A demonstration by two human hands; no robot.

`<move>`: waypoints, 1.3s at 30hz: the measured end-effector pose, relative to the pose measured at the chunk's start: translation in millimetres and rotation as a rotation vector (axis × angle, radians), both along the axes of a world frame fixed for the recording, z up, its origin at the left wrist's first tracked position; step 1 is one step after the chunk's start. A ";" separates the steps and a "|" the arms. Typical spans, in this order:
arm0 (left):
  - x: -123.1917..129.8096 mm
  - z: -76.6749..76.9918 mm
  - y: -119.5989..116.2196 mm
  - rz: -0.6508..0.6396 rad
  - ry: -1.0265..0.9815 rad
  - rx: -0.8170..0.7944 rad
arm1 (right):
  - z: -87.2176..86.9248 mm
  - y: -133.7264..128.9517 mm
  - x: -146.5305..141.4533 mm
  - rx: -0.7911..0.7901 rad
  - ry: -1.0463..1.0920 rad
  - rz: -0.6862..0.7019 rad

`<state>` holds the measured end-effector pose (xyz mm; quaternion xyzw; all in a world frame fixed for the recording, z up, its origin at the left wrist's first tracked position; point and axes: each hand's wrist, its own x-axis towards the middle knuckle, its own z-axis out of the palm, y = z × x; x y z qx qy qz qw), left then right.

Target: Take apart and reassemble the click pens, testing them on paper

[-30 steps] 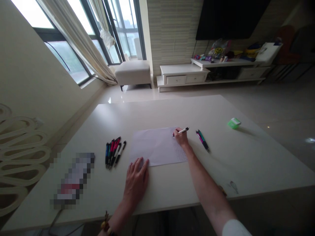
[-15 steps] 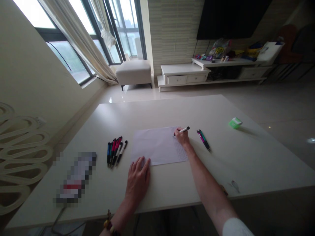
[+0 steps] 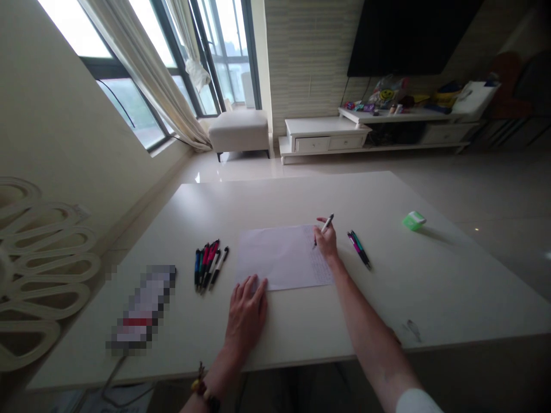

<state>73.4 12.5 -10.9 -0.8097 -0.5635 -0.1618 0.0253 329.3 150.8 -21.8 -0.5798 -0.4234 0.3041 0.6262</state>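
"Gripping what with the right hand (image 3: 326,241)?"

"Holding a white pen (image 3: 328,222), fingers pinched narrow, tip down over the written right side of the paper (image 3: 275,255). Cannot tell whether touching."

"And with the left hand (image 3: 247,315)?"

"Resting palm down at the near left corner of the paper, fingers slightly spread."

"Seeing what else on the desk (image 3: 301,330)?"

"Seeing a pen bunch (image 3: 209,267) and a blurred item (image 3: 144,307) to the left, two pens (image 3: 359,250) and a green case (image 3: 413,221) to the right."

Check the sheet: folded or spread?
Spread: the paper lies flat on the table, left hand at its near edge.
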 end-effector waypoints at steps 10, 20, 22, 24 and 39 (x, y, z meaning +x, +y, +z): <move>2.3 6.2 -6.7 0.020 -0.036 0.034 | 28.8 -57.1 -40.9 0.037 -0.006 0.239; 0.1 5.0 -9.2 0.008 -0.045 0.084 | 21.2 -89.3 53.2 -0.128 -0.718 -0.031; -0.6 3.7 -9.3 0.007 -0.046 0.093 | 17.1 -89.7 70.9 -0.225 -0.853 -0.081; -1.1 2.5 -9.3 0.011 -0.053 0.102 | 14.4 -89.1 79.1 -0.317 -0.957 -0.086; -0.6 -1.0 -12.7 0.044 -0.078 0.151 | -20.7 -163.7 63.2 -0.302 -0.939 -0.234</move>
